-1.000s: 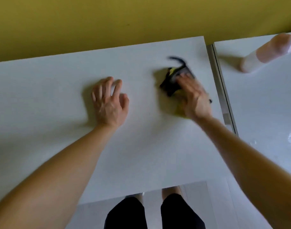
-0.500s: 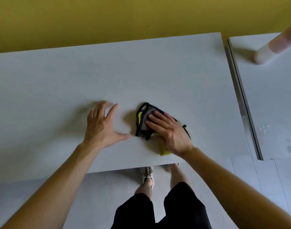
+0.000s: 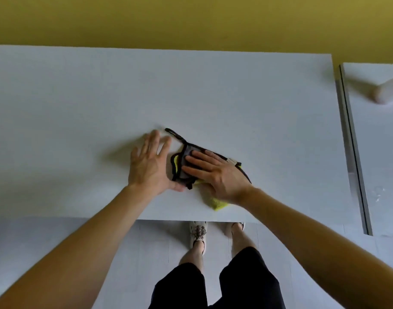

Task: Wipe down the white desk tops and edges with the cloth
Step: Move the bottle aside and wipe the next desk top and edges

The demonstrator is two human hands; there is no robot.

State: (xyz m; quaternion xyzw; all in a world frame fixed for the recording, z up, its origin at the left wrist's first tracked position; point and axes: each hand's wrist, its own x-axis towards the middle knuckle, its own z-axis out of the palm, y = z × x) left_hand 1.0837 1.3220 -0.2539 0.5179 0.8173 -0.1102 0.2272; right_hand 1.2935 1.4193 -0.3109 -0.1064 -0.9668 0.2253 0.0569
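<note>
Yellow wall (image 3: 191, 18) runs behind a white desk (image 3: 258, 97), and the cloth (image 3: 180, 172), grey with black trim and a yellow underside, lies flat on it beneath the right hand (image 3: 215, 172), close to the desk's near edge. That hand presses down with straight, spread fingers, nothing curled round the fabric. The left hand (image 3: 149, 166) lies flat on the bare top just beside the right fingertips, fingers also straight, its thumb at the cloth's corner; whether it touches there cannot be told. This looks like a wiping stroke across the top. To do it well, the palm should bear evenly so the whole cloth drags rather than bunching under the wrist, strokes should overlap, and the loose black loop trailing beyond the fingertips should be tucked in. The edge nearest the wrist looks like a sensible next pass. Counted: two desks, the second desk (image 3: 378, 141) well off beyond the right forearm; one cloth; two hands; one pale blurred object (image 3: 387, 92) on that second desk.
</note>
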